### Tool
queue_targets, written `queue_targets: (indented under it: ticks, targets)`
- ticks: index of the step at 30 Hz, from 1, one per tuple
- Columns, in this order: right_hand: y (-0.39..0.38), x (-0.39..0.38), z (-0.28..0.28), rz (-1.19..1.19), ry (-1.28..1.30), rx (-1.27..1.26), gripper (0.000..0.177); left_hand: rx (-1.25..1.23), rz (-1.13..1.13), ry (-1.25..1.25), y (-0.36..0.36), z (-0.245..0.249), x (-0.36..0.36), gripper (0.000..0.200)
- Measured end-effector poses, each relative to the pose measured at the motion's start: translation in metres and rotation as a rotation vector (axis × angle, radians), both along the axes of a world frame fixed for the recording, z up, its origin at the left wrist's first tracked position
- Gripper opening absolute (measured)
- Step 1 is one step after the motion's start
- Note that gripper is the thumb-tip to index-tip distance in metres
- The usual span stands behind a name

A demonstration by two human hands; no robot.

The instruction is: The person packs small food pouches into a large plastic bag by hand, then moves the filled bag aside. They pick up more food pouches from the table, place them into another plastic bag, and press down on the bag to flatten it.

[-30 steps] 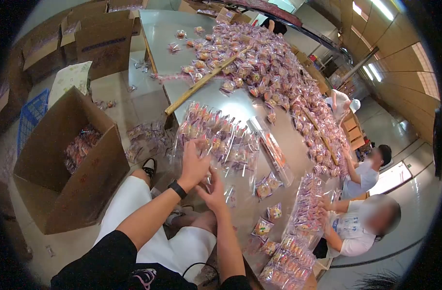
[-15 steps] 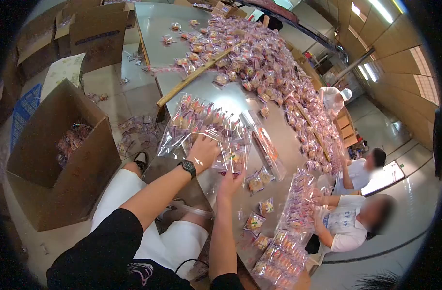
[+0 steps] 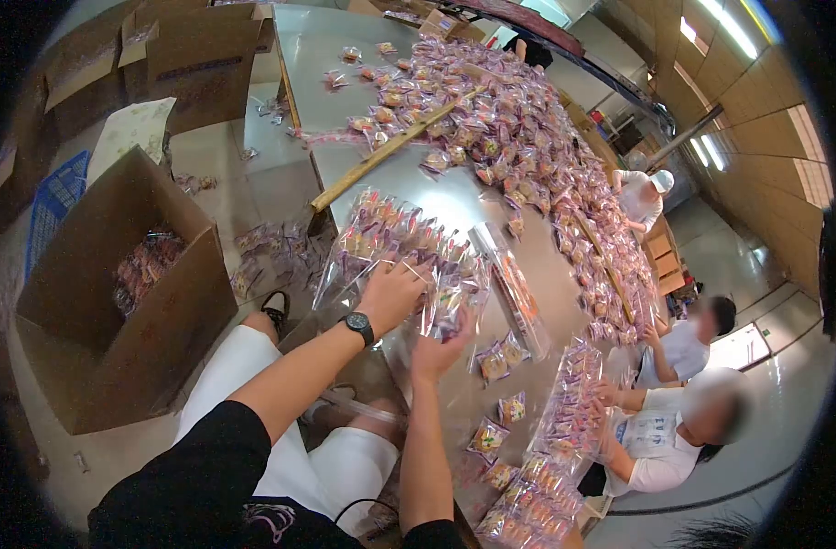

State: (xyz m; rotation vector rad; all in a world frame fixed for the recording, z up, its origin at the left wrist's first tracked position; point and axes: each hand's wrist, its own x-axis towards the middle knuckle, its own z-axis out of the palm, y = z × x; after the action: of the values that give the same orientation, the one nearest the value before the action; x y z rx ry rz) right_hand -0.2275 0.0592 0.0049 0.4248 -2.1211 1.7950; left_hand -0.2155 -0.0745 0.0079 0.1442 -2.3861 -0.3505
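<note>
A large clear plastic bag (image 3: 381, 240), filled with rows of small wrapped snacks, lies on the metal table in front of me. My left hand (image 3: 395, 295), with a black watch at the wrist, is at the bag's near side, fingers curled on the film. At the near right corner, my right hand (image 3: 441, 349) grips the bag around a wrapped snack (image 3: 447, 306); its fingertips are partly hidden by glossy film. Just right of the bag lies a stack of flat clear bags with orange print (image 3: 514, 293). Two loose wrapped snacks (image 3: 500, 357) sit near my right hand.
A big heap of wrapped snacks (image 3: 518, 137) covers the far table, with a wooden strip (image 3: 395, 146) along it. An open cardboard box (image 3: 175, 311) stands at left. Across the table, a co-worker in white (image 3: 656, 435) handles another filled bag (image 3: 569, 398).
The whole view has shifted slightly right. My right hand has moved up against the bag's corner, and my left fingers have shifted a little along the film.
</note>
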Motion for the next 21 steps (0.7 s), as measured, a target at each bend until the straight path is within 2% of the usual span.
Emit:
queue_targets:
  ticks: [3,6,8,10,12,15,18,21]
  targets:
    - [0.023,0.010,-0.016,-0.110,0.194,0.231,0.063,-0.040,0.002,-0.069,-0.003,-0.002,0.003,0.040]
    - [0.045,0.009,-0.017,-0.068,0.452,0.969,0.058,-0.035,0.023,-0.081,0.000,-0.005,0.000,0.044]
    - [0.040,0.010,-0.011,0.014,0.579,0.844,0.054,-0.060,0.023,-0.079,-0.001,-0.009,-0.002,0.044]
    - [0.031,0.014,-0.011,0.028,0.437,0.612,0.052,-0.072,0.019,-0.086,-0.004,-0.010,-0.003,0.042]
    - [0.023,0.018,-0.025,-0.019,0.032,0.285,0.053,-0.074,0.007,-0.105,-0.003,-0.007,0.000,0.039]
    - [0.029,0.000,-0.040,0.076,-0.122,0.391,0.061,-0.016,-0.005,-0.083,-0.002,-0.007,0.000,0.036]
    - [0.025,0.005,-0.043,-0.010,-0.137,0.313,0.063,0.000,0.007,-0.039,-0.003,-0.011,-0.002,0.034]
    - [0.010,0.025,-0.002,-0.222,-0.262,0.287,0.063,0.003,0.008,-0.039,-0.002,-0.010,-0.003,0.032]
